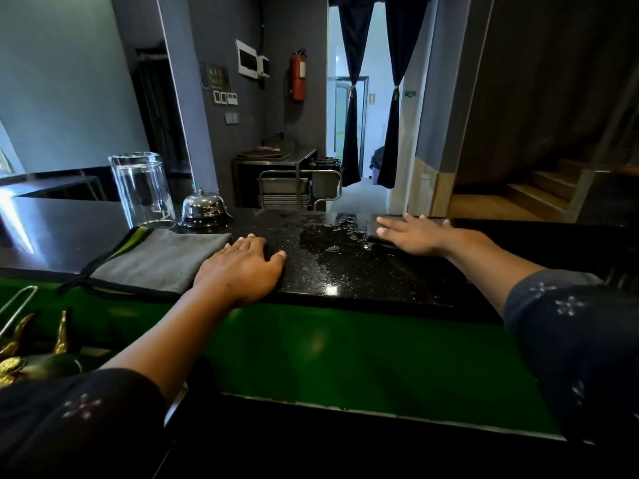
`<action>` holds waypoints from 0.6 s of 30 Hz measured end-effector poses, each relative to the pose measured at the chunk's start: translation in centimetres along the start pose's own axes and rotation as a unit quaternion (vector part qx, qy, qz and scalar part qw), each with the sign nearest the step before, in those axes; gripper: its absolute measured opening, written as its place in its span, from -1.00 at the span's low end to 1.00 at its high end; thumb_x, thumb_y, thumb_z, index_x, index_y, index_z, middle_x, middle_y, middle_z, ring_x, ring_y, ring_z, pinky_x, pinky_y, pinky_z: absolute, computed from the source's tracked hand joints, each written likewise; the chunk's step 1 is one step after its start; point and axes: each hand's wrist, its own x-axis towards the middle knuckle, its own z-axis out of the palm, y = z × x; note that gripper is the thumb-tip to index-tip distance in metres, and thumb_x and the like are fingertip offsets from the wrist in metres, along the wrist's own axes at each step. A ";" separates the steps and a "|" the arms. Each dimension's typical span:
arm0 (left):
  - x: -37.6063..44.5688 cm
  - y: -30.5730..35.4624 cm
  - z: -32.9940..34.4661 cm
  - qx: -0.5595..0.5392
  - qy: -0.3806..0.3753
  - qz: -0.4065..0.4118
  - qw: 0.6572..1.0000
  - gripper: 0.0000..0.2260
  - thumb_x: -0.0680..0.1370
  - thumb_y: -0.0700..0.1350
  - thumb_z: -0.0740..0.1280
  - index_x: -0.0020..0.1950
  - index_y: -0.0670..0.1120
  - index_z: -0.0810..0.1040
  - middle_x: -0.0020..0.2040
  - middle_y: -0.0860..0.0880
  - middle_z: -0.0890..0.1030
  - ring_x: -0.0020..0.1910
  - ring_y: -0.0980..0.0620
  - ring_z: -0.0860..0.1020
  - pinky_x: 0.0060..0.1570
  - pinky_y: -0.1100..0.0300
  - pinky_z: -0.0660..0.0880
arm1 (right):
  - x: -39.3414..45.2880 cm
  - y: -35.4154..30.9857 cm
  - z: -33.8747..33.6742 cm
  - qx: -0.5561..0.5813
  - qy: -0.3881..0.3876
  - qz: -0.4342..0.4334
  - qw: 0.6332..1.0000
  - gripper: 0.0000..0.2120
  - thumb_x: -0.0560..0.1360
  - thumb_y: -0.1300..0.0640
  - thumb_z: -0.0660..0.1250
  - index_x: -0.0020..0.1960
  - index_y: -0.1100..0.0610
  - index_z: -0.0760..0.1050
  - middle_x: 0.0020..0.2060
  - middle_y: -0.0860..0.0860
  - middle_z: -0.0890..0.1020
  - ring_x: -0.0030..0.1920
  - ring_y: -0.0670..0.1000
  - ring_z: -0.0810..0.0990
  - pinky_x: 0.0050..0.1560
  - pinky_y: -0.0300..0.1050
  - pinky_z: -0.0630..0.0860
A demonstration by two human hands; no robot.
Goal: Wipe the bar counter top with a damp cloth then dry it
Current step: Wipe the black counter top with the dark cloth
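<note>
Pressing flat on a dark cloth (375,233) near the far edge of the bar counter top (345,271), the right hand (415,235) lies with its fingers straight and slightly spread, palm down; the cloth shows only as a dark strip under and beside the fingers, so its full outline cannot be told; to the left of that hand a wet patch (328,236) of droplets and film glistens on the speckled black stone, reaching from the far edge toward the middle of the counter; the left hand (242,267) rests palm down at the near edge, fingers relaxed and close together, thumb out to the right, its fingertips just touching the right border of a folded grey cloth (159,257) with dark trim and a green stripe, which lies flat at the near edge and overhangs it a little; behind that cloth, toward the far edge, an upturned clear glass (141,188) stands upright, and just to its right sits a chrome service bell (204,209); below the near edge runs a green front panel (345,344); both forearms wear dark sleeves with small pale flower marks.
</note>
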 end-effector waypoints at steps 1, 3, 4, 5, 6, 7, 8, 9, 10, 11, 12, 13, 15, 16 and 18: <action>0.1 -0.1 0.1 -0.003 -0.003 0.003 1.000 -0.42 0.61 0.24 -0.05 0.56 -0.01 0.10 0.58 -0.03 0.05 0.55 -0.02 0.03 0.47 0.05 -0.01 | -0.9 -0.5 0.4 -0.005 0.000 -0.020 1.000 -0.42 0.51 -0.43 -0.20 0.51 -0.38 -0.09 0.60 0.05 -0.10 0.57 0.22 -0.14 0.44 0.40 -0.28; 0.2 -0.3 0.3 -0.008 -0.008 0.008 1.000 -0.41 0.61 0.24 -0.06 0.57 -0.02 0.08 0.59 -0.04 0.03 0.55 0.00 0.01 0.48 0.06 -0.05 | -3.2 -0.6 0.8 -0.015 0.003 -0.059 0.998 -0.42 0.51 -0.43 -0.22 0.51 -0.40 -0.10 0.60 0.02 -0.09 0.57 0.17 -0.12 0.45 0.36 -0.27; 0.2 -0.4 0.3 -0.007 -0.008 0.009 1.000 -0.40 0.61 0.24 -0.07 0.57 -0.03 0.07 0.59 -0.04 0.02 0.55 0.01 0.00 0.48 0.06 -0.06 | -4.4 -0.1 0.8 -0.018 0.002 -0.076 0.997 -0.40 0.48 -0.44 -0.23 0.51 -0.40 -0.10 0.60 0.00 -0.08 0.58 0.14 -0.11 0.45 0.34 -0.25; 0.3 -0.6 0.3 -0.007 -0.008 0.011 1.000 -0.40 0.61 0.24 -0.07 0.57 -0.03 0.07 0.59 -0.04 0.02 0.55 0.01 0.00 0.49 0.06 -0.06 | -5.6 0.6 0.7 -0.021 -0.002 -0.086 0.996 -0.36 0.43 -0.45 -0.24 0.50 -0.41 -0.11 0.60 -0.02 -0.07 0.58 0.12 -0.10 0.45 0.34 -0.24; 0.4 -0.7 0.4 -0.007 -0.008 0.012 1.000 -0.40 0.61 0.24 -0.07 0.57 -0.04 0.06 0.59 -0.05 0.02 0.55 0.01 0.00 0.49 0.06 -0.07 | -6.5 1.5 0.5 -0.025 -0.007 -0.086 0.996 -0.34 0.40 -0.45 -0.24 0.50 -0.41 -0.11 0.60 -0.03 -0.07 0.58 0.11 -0.09 0.45 0.33 -0.22; 0.4 -0.8 0.5 -0.006 -0.006 0.012 1.000 -0.40 0.61 0.24 -0.07 0.57 -0.04 0.06 0.59 -0.05 0.02 0.55 0.01 0.00 0.49 0.06 -0.07 | -6.9 2.5 0.3 -0.026 -0.010 -0.075 0.997 -0.32 0.38 -0.45 -0.23 0.50 -0.40 -0.11 0.60 -0.04 -0.06 0.58 0.11 -0.09 0.46 0.34 -0.21; 0.5 -0.8 0.6 -0.004 -0.004 0.011 1.000 -0.39 0.60 0.25 -0.07 0.58 -0.04 0.06 0.59 -0.05 0.02 0.55 0.01 0.00 0.49 0.06 -0.06 | -6.9 3.6 0.1 -0.026 -0.009 -0.057 0.998 -0.33 0.39 -0.44 -0.23 0.50 -0.40 -0.11 0.60 -0.04 -0.06 0.58 0.12 -0.09 0.45 0.34 -0.21; 0.6 -0.8 0.7 -0.003 -0.002 0.009 1.000 -0.39 0.60 0.25 -0.07 0.58 -0.04 0.06 0.59 -0.04 0.01 0.55 0.01 0.00 0.50 0.05 -0.06 | -6.5 4.5 -0.1 -0.023 -0.008 -0.035 0.999 -0.34 0.40 -0.44 -0.23 0.50 -0.40 -0.10 0.60 -0.03 -0.06 0.58 0.13 -0.09 0.45 0.35 -0.21; 0.6 -0.7 0.8 -0.003 -0.001 0.007 1.000 -0.39 0.60 0.24 -0.07 0.58 -0.04 0.06 0.59 -0.04 0.01 0.55 0.01 0.00 0.50 0.05 -0.06 | -5.9 5.2 -0.2 -0.019 -0.006 -0.011 1.000 -0.36 0.42 -0.45 -0.22 0.50 -0.40 -0.09 0.60 -0.02 -0.06 0.58 0.15 -0.10 0.44 0.35 -0.22; 0.7 -0.6 0.8 -0.003 -0.001 0.006 1.000 -0.39 0.60 0.24 -0.07 0.57 -0.04 0.06 0.59 -0.05 0.01 0.55 0.00 0.00 0.50 0.04 -0.06 | -5.0 5.5 -0.3 -0.016 -0.003 0.012 1.000 -0.37 0.44 -0.45 -0.21 0.50 -0.40 -0.08 0.60 -0.01 -0.06 0.58 0.16 -0.11 0.44 0.36 -0.23; 0.7 -0.5 0.8 -0.003 -0.001 0.005 1.000 -0.40 0.60 0.24 -0.07 0.57 -0.04 0.06 0.59 -0.05 0.01 0.55 -0.01 0.00 0.50 0.04 -0.05 | -4.2 5.5 -0.4 -0.012 -0.001 0.034 0.999 -0.39 0.46 -0.46 -0.20 0.50 -0.41 -0.07 0.60 0.00 -0.07 0.57 0.18 -0.12 0.43 0.37 -0.24; 0.7 -0.4 0.8 -0.003 -0.001 0.004 1.000 -0.40 0.60 0.23 -0.07 0.57 -0.05 0.06 0.59 -0.06 0.02 0.55 -0.01 0.00 0.50 0.03 -0.05 | -3.4 5.0 -0.4 -0.010 0.000 0.055 0.998 -0.39 0.47 -0.47 -0.20 0.50 -0.41 -0.07 0.60 0.01 -0.08 0.57 0.19 -0.13 0.43 0.38 -0.26; 0.7 -0.4 0.7 -0.002 0.001 0.005 1.000 -0.41 0.61 0.22 -0.06 0.57 -0.05 0.07 0.58 -0.06 0.02 0.55 0.00 0.01 0.50 0.04 -0.05 | -2.2 3.1 -0.4 -0.006 0.004 0.082 0.997 -0.38 0.49 -0.48 -0.19 0.52 -0.39 -0.07 0.60 0.04 -0.10 0.57 0.21 -0.16 0.41 0.41 -0.31; 0.7 -0.4 0.6 -0.002 0.001 0.006 1.000 -0.41 0.61 0.22 -0.06 0.57 -0.05 0.07 0.58 -0.06 0.02 0.55 0.00 0.01 0.50 0.05 -0.05 | -1.8 1.7 -0.2 -0.002 0.009 0.083 0.997 -0.37 0.49 -0.48 -0.20 0.53 -0.37 -0.07 0.60 0.05 -0.11 0.57 0.22 -0.17 0.39 0.42 -0.33; 0.6 -0.4 0.5 0.000 -0.001 0.009 1.000 -0.41 0.61 0.22 -0.06 0.57 -0.05 0.08 0.58 -0.06 0.04 0.55 0.00 0.02 0.49 0.05 -0.05 | -1.7 -1.4 0.3 -0.004 0.016 0.050 0.999 -0.36 0.49 -0.48 -0.20 0.53 -0.36 -0.08 0.60 0.07 -0.12 0.56 0.24 -0.17 0.39 0.43 -0.35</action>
